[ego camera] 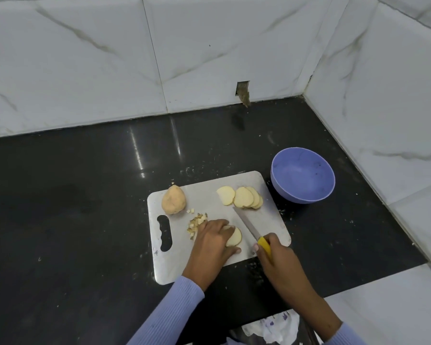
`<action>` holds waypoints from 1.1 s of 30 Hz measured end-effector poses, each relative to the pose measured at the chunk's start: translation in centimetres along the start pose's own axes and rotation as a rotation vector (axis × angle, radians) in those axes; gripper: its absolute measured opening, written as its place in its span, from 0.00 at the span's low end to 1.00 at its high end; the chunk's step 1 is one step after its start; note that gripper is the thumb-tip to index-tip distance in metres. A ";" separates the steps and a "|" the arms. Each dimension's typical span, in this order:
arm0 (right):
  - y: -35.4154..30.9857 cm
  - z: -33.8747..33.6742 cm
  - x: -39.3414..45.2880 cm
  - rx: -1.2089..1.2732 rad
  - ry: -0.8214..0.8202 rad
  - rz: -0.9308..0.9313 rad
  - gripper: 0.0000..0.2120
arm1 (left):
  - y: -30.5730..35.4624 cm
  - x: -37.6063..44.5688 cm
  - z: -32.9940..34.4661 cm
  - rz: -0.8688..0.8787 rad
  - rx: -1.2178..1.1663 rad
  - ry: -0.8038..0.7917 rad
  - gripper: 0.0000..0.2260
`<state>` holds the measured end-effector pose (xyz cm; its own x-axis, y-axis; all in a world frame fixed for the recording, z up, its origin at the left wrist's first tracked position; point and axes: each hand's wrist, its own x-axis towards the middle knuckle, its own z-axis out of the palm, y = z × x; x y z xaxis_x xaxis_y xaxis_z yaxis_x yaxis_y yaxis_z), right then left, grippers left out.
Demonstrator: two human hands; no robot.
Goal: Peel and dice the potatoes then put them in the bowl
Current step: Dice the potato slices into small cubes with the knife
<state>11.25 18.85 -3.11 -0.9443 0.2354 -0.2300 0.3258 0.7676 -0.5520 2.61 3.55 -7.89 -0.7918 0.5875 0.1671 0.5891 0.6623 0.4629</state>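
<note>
On the grey cutting board my left hand presses down on a few pale potato slices. My right hand grips the yellow handle of a knife, whose blade lies flat on the board pointing away, just right of those slices. More slices fan out at the board's far right. A whole peeled potato rests at the far left. A small pile of diced bits lies beside my left hand. An empty purple bowl stands right of the board.
The board lies on a black countertop in a corner of white marble-tiled walls. A bag with crumpled paper hangs below the counter's near edge. Small crumbs dot the counter around the board.
</note>
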 end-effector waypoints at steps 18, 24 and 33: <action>-1.0 0.9 -0.8 -0.342 -0.206 0.077 0.14 | 1.6 -1.5 2.6 -0.064 -0.075 0.289 0.06; -0.9 1.1 -0.7 -0.377 -0.161 0.050 0.15 | 1.7 -1.4 2.7 -0.066 -0.087 0.338 0.03; -1.1 1.2 -0.7 -0.378 -0.154 0.068 0.15 | 1.7 -1.3 2.7 -0.094 -0.114 0.349 0.03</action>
<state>11.61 17.14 -3.35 -0.8936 0.2233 -0.3893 0.3204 0.9248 -0.2049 5.07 5.14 -9.67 -0.8603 0.3203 0.3967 0.5054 0.6379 0.5810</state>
